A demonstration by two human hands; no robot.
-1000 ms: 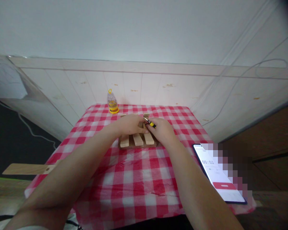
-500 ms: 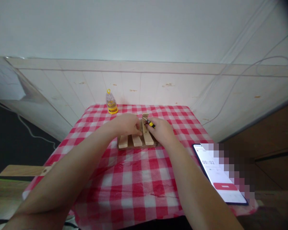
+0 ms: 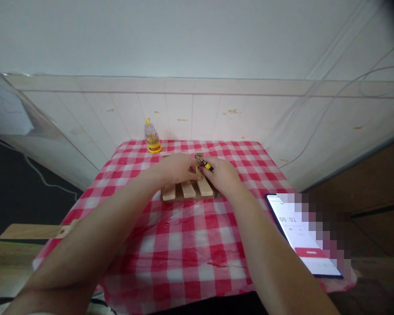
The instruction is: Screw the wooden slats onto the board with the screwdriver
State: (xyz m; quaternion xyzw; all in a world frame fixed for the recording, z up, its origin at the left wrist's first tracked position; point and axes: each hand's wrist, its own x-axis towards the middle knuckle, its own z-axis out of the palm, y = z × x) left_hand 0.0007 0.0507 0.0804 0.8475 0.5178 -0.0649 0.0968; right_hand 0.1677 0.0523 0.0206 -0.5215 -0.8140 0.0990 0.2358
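Note:
A small wooden slatted piece [image 3: 188, 190] lies on the red-and-white checked tablecloth [image 3: 187, 245] near the table's far half. My left hand [image 3: 179, 168] rests on top of its slats with the fingers curled down, pressing on the wood. My right hand [image 3: 221, 175] sits at the piece's right end, closed round a small black-and-yellow screwdriver [image 3: 205, 163] whose tip points left toward the rightmost slat. The far ends of the slats are hidden under my hands.
A small clear bottle with a yellow base [image 3: 151, 136] stands at the table's back edge by the tiled wall. A phone [image 3: 304, 236] with a lit timer screen lies at the right front. A wooden plank [image 3: 36, 230] sticks out at the left.
My left hand has shifted slightly right along the slats, closer to the screwdriver tip. The camera tipped a little, so everything sits slightly higher in the picture.

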